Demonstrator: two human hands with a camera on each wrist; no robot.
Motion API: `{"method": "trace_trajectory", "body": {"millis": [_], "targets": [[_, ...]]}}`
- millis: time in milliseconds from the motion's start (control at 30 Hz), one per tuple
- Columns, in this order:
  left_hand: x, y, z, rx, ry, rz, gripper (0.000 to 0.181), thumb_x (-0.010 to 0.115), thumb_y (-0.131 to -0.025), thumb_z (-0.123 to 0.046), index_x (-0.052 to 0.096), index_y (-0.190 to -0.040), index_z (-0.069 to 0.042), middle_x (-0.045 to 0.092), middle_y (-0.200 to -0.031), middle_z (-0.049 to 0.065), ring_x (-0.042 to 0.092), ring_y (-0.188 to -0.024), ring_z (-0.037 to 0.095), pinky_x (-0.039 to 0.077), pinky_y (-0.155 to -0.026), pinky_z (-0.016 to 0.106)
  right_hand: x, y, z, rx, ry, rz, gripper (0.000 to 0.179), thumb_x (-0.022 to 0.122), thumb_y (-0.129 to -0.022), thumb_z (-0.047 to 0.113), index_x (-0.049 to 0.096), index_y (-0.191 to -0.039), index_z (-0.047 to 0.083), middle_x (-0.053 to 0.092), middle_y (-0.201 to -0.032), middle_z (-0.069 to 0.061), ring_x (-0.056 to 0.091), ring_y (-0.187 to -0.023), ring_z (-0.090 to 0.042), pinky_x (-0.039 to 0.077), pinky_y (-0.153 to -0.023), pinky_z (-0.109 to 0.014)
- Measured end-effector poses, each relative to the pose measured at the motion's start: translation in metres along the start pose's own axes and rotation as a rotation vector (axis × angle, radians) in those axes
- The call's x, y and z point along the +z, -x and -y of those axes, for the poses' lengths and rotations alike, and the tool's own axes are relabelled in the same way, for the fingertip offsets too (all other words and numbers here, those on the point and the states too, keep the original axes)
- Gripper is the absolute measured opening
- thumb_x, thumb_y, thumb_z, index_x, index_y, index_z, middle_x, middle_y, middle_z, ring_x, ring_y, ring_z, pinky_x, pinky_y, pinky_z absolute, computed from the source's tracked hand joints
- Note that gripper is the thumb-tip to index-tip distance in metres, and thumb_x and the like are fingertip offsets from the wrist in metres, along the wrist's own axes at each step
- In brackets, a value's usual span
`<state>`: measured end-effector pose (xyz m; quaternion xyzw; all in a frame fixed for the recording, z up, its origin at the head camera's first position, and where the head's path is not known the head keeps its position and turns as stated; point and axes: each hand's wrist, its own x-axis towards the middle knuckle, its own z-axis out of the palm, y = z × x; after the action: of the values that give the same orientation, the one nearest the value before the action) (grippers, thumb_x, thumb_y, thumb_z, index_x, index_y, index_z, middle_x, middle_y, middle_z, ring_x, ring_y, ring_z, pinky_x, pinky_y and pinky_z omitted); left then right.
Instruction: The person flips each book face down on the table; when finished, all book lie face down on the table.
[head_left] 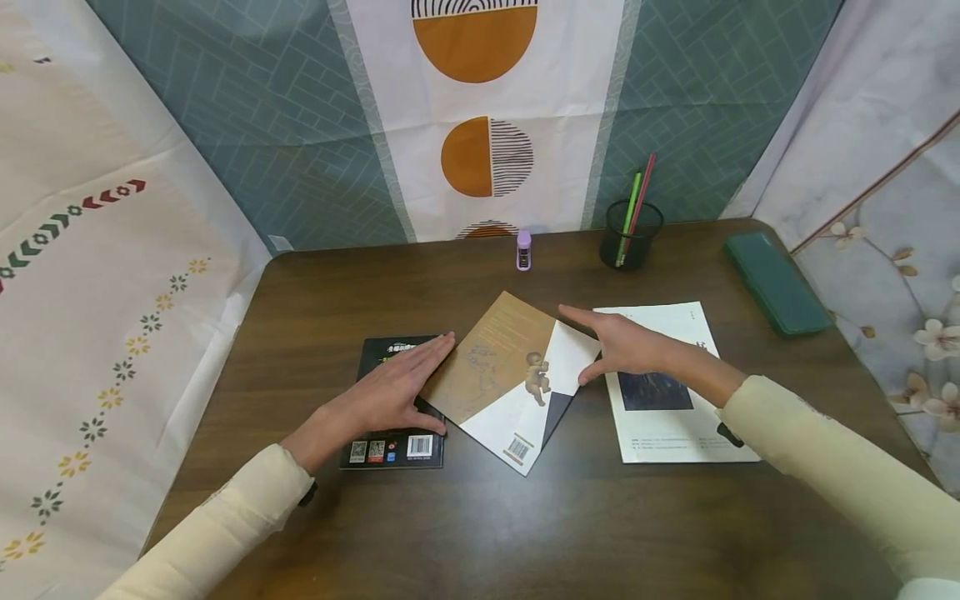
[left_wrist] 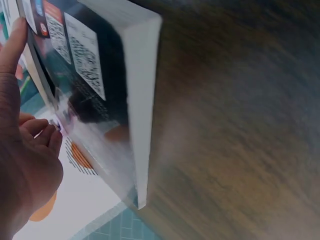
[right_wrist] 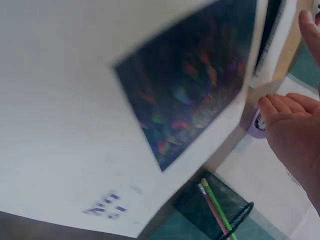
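centrally, between table [head_left: 480, 533] side edges: brown book [head_left: 510, 379], askew; left hand [head_left: 396, 390], right hand [head_left: 628, 345] flanking, neither gripping; uneven pushing could spin it.

Three books [head_left: 390, 454] [head_left: 506, 367] [head_left: 652, 429], two hands [head_left: 397, 383] [head_left: 632, 343] before you.
You also count two pencils [head_left: 630, 202] [head_left: 642, 190], one cup [head_left: 639, 252], one small container [head_left: 523, 252], one case [head_left: 778, 283] and one worktop [head_left: 420, 533].

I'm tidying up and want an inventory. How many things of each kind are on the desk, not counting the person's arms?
Books: 3
Pencils: 2
Black pencil cup: 1
Small purple-capped container: 1
Green case: 1
Total: 8
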<state>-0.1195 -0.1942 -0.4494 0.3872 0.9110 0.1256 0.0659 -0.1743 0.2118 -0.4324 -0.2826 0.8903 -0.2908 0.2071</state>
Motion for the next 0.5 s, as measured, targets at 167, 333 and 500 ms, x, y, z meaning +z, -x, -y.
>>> {"method": "trace_trajectory", "body": {"millis": [167, 333, 500], "targets": [[0.004, -0.002, 0.005, -0.006, 0.016, 0.010, 0.127, 0.087, -0.078, -0.067, 0.023, -0.168, -0.003, 0.024, -0.175, 0.011, 0.028, -0.159, 0.029, 0.033, -0.123, 0.054, 0.013, 0.008, -0.005, 0.009, 0.060, -0.038, 0.116, 0.100, -0.074, 0.017, 0.030, -0.164, -0.004, 0.038, -0.166, -0.024, 0.041, -0.151, -0.041, 0.040, -0.118, -0.055], [0.005, -0.003, 0.004, -0.019, 0.042, 0.028, 0.115, 0.085, -0.082, -0.065, 0.033, -0.167, -0.007, 0.032, -0.172, 0.011, 0.029, -0.159, 0.028, 0.033, -0.123, 0.055, 0.021, 0.012, -0.005, 0.003, 0.109, -0.095, 0.107, 0.098, -0.076, 0.016, 0.036, -0.161, -0.007, 0.042, -0.163, -0.026, 0.045, -0.148, -0.041, 0.041, -0.117, -0.055], [0.006, -0.001, 0.001, 0.006, -0.020, -0.013, 0.105, 0.083, -0.083, -0.066, 0.045, -0.161, -0.006, 0.042, -0.167, 0.010, 0.035, -0.156, 0.029, 0.034, -0.123, 0.053, 0.022, 0.012, -0.003, 0.009, 0.132, -0.137, 0.098, 0.096, -0.079, 0.013, 0.042, -0.158, -0.006, 0.048, -0.159, -0.025, 0.053, -0.142, -0.038, 0.047, -0.112, -0.051]]}}
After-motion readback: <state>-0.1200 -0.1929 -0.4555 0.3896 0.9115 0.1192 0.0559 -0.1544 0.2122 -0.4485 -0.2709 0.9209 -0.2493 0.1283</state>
